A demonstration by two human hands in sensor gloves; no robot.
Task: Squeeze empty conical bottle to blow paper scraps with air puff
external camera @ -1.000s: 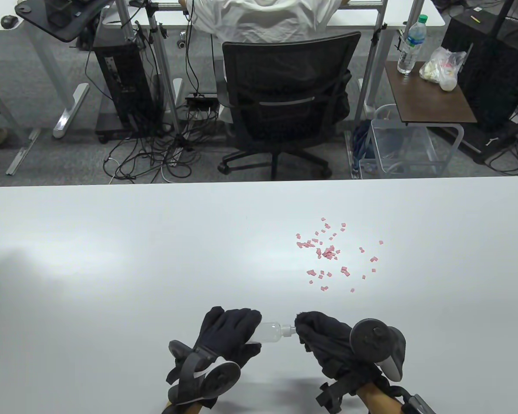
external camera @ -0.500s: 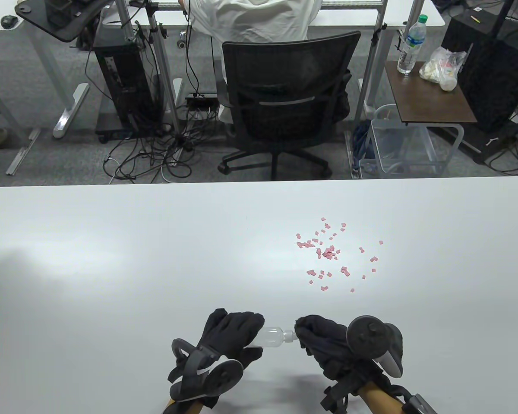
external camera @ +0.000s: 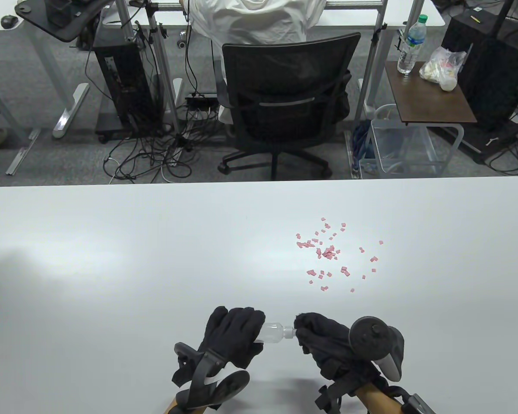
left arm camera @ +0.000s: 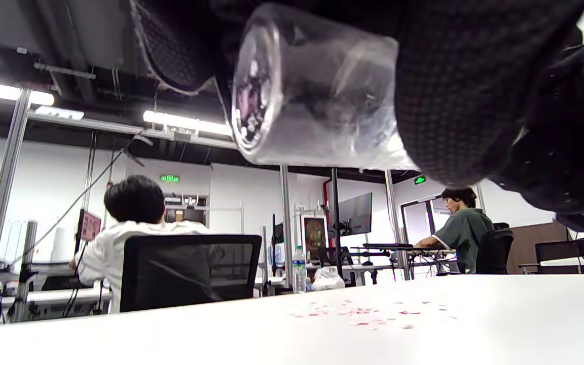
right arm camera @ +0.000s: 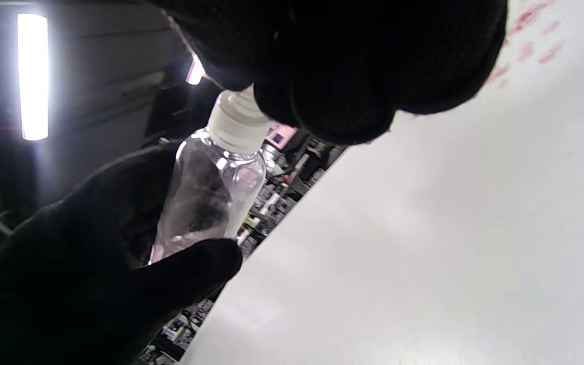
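- Clearly early in the job: clear bottle [external camera: 273,332] held sideways above the near edge of the table [external camera: 112,267], between both gloved hands, nozzle end pointing right.
- Left hand [external camera: 233,338] wrapped around the wide end of the bottle, fingers curled over the top and thumb underneath, as seen in the right wrist view [right arm camera: 206,203]; base of the bottle sticking out past the fingers in the left wrist view [left arm camera: 317,96].
- Right hand [external camera: 323,340] closed on the white cap [right arm camera: 236,121] at the narrow end, fingertips [right arm camera: 332,106] bunched over it; probably unscrewing or pulling it off, though impossible to tell whether already loosened.
- Bottle walls round and undented, so no squeeze under way.
- Pink paper scraps [external camera: 328,252] lying in a loose cluster farther out on the table and to the right, well apart from the hands, with a denser clump in the middle and strays around it.
- Left to do, judging by this: free the nozzle, bring the bottle closer, aim the tip low at the cluster, then squeeze hard with the left hand for the puff.
- Nothing of the blowing itself done so far.
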